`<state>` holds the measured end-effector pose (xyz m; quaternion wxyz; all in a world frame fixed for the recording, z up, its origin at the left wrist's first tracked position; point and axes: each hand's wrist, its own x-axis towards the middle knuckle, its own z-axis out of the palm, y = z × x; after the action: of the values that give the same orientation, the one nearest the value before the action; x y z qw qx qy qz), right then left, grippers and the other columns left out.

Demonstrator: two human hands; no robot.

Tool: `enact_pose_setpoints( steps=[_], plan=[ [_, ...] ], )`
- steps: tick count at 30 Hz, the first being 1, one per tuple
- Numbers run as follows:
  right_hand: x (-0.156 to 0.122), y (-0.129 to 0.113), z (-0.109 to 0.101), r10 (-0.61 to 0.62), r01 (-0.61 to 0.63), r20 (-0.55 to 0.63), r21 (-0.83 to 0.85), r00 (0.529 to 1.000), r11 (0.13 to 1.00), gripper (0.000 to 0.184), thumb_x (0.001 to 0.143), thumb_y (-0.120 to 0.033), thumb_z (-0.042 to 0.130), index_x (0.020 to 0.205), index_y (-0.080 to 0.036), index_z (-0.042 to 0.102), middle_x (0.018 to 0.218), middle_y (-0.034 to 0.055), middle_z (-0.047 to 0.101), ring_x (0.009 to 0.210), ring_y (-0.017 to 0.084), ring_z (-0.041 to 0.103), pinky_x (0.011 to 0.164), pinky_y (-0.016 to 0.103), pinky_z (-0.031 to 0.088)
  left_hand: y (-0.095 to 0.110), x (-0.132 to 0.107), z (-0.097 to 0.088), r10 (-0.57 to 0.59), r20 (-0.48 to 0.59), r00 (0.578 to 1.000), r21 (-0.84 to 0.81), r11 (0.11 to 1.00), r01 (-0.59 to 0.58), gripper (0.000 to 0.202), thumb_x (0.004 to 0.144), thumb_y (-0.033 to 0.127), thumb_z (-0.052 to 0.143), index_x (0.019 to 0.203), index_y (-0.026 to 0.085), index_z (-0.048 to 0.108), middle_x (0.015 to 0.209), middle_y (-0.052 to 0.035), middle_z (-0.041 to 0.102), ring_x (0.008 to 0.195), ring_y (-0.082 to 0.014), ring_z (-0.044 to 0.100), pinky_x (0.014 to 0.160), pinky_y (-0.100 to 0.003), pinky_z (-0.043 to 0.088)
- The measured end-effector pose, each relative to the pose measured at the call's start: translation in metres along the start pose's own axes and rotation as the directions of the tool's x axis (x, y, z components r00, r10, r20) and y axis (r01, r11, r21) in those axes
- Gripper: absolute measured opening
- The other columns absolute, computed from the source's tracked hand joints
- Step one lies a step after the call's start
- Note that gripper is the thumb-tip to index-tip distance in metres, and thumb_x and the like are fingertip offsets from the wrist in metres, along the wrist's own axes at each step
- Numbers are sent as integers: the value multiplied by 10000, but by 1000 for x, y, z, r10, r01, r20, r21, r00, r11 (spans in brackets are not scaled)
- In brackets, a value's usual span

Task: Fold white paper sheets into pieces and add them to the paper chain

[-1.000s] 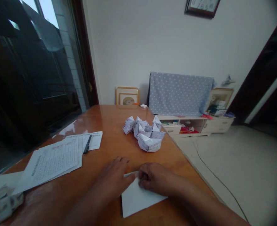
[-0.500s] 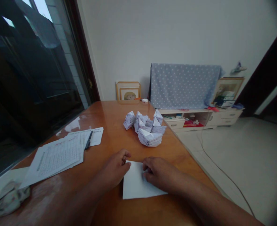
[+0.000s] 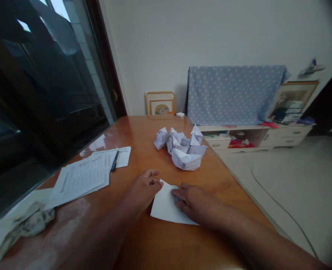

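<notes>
A white folded sheet of paper (image 3: 163, 207) lies on the orange-brown wooden table (image 3: 132, 138) in front of me. My left hand (image 3: 143, 189) pinches the sheet's upper left corner between thumb and fingers. My right hand (image 3: 195, 204) lies palm down on the sheet's right part, fingertips pressing on the paper. A heap of folded paper boats (image 3: 181, 148), made from written-on sheets, sits further back on the table, a little beyond both hands.
A stack of written sheets (image 3: 83, 176) with a dark pen (image 3: 114, 161) lies at left. Crumpled paper (image 3: 27, 223) sits near the left edge. The table's right edge drops to the floor; a cable (image 3: 278, 206) runs there. A dark window stands at left.
The sheet has been turned slightly clockwise and shifted. My left hand went from lying against its left edge to pinching its upper corner. The view moved down and left.
</notes>
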<state>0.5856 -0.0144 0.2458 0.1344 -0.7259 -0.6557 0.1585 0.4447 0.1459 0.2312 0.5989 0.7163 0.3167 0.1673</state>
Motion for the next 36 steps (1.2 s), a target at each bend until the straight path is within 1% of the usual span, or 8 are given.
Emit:
enact_pose_setpoints(
  steps=[4, 9, 12, 18, 21, 24, 30, 36],
  plan=[
    [0, 1, 1, -10, 10, 1, -18, 1000, 1000, 353, 941, -317, 432, 1206, -209, 639, 1015, 95, 626, 830, 205, 620, 717, 280, 428, -1, -4, 3, -13, 34, 999, 27, 1000, 12, 382, 784, 319, 669, 1108, 145, 566, 928, -89, 714, 714, -189, 674, 626, -283, 493],
    [-4, 1, -1, -14, 14, -15, -11, 1000, 1000, 345, 921, -288, 446, 1204, -207, 626, 1027, 98, 643, 851, 217, 630, 724, 292, 426, -2, -13, 8, 68, 104, 992, 170, 982, -85, 234, 844, 315, 588, 1016, 173, 658, 888, -53, 721, 747, -180, 666, 626, -261, 483],
    [-7, 1, -4, 39, -38, -34, 42, 999, 998, 371, 870, -226, 479, 1223, -185, 585, 1042, 106, 664, 926, 236, 637, 751, 296, 428, 0, -21, 10, 140, 138, 981, 258, 951, -172, 220, 877, 306, 538, 1018, 209, 675, 887, -27, 729, 780, -183, 670, 662, -266, 485],
    [-6, 1, -5, 130, -128, -26, 62, 991, 990, 285, 863, -205, 474, 1112, -157, 605, 1040, 123, 689, 943, 241, 641, 762, 297, 422, 14, -35, 11, 265, 243, 933, 543, 760, -357, 242, 850, 187, 515, 1031, 234, 668, 1034, -33, 709, 966, -210, 649, 843, -311, 464],
    [-5, 2, -5, 123, -122, -7, 56, 992, 991, 265, 859, -203, 484, 1083, -159, 619, 1040, 119, 691, 940, 235, 640, 760, 292, 419, 17, -40, 12, 290, 314, 904, 644, 635, -427, 269, 832, 145, 502, 1021, 248, 663, 1026, -30, 691, 962, -215, 626, 856, -334, 448],
    [-4, 4, -5, 112, -112, -6, 54, 994, 992, 261, 855, -188, 486, 1075, -163, 625, 1037, 116, 689, 936, 229, 638, 763, 291, 420, 16, -43, 14, 278, 363, 889, 692, 558, -457, 272, 826, 124, 487, 996, 249, 658, 977, -32, 680, 941, -221, 610, 839, -343, 445],
    [-3, 5, -4, 136, -136, 12, 74, 991, 988, 272, 844, -165, 504, 1086, -158, 627, 1047, 124, 689, 956, 231, 638, 776, 293, 424, 13, -45, 15, 247, 428, 869, 709, 505, -492, 298, 845, 110, 452, 1021, 227, 661, 994, -55, 668, 954, -226, 598, 861, -345, 450],
    [-4, 5, -5, 132, -132, 7, 83, 991, 988, 275, 840, -159, 507, 1087, -165, 629, 1058, 116, 689, 977, 233, 634, 793, 291, 423, 14, -44, 15, 233, 432, 871, 725, 484, -490, 368, 840, 89, 433, 1082, 229, 673, 1015, -67, 677, 982, -233, 606, 912, -367, 456]
  ],
)
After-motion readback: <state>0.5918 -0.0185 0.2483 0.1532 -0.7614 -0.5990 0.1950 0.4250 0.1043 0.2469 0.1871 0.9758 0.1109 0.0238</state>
